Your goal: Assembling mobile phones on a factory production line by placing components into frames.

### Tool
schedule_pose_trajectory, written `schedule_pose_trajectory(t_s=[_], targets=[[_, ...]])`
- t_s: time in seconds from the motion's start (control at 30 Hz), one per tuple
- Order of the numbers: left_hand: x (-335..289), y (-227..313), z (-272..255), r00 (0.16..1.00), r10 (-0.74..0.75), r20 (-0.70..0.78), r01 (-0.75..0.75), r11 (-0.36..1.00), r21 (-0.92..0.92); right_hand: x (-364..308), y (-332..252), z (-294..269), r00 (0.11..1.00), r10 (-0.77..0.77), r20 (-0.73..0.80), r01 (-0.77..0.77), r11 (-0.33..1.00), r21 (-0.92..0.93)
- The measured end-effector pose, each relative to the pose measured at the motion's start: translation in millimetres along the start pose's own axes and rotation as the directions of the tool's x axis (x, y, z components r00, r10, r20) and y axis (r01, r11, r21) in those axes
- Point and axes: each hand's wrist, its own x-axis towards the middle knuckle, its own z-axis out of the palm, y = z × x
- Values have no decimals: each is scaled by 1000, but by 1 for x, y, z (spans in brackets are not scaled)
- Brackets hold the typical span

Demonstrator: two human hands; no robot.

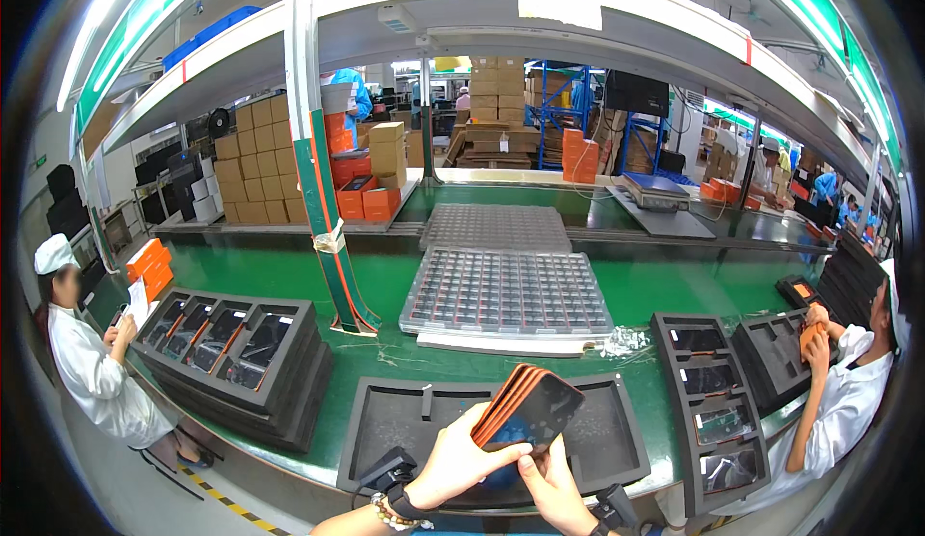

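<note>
A fanned stack of thin, rectangular, black-faced devices with orange edges (pixel 549 403) sits tilted in the left hand (pixel 455 461); the right hand (pixel 556 488) narrows at its lower edge, its grip unclear, above the black foam tray (pixel 385 427).

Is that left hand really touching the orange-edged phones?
Touching. The head view shows the left hand gripping the stack of orange-edged phones, its thumb lying against their lower edge.

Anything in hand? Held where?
Yes: a fanned stack of orange-edged panels. Left hand grips its lower left end. Right hand is at the lower edge; can't tell if it grips or only touches.
</note>
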Motion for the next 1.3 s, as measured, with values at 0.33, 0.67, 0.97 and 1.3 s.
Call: schedule_pose_trajectory(t_s=[0.33, 0.67, 0.97, 1.3], targets=[[-14, -57, 2, 948, -312, 64, 296, 793, -532, 6, 19, -24, 890, 449, 78, -428, 765, 482], [-30, -48, -39, 884, -356, -302, 300, 929, -217, 17, 21, -74, 970, 226, -91, -202, 955, 216], [-48, -24, -36, 901, -380, -210, 329, 913, -239, 24, 39, -54, 979, 198, 56, -203, 974, 96], [-68, -20, -116, 815, -326, -480, 368, 930, -7, 10, 16, -174, 984, 42, -173, -75, 979, -187]])
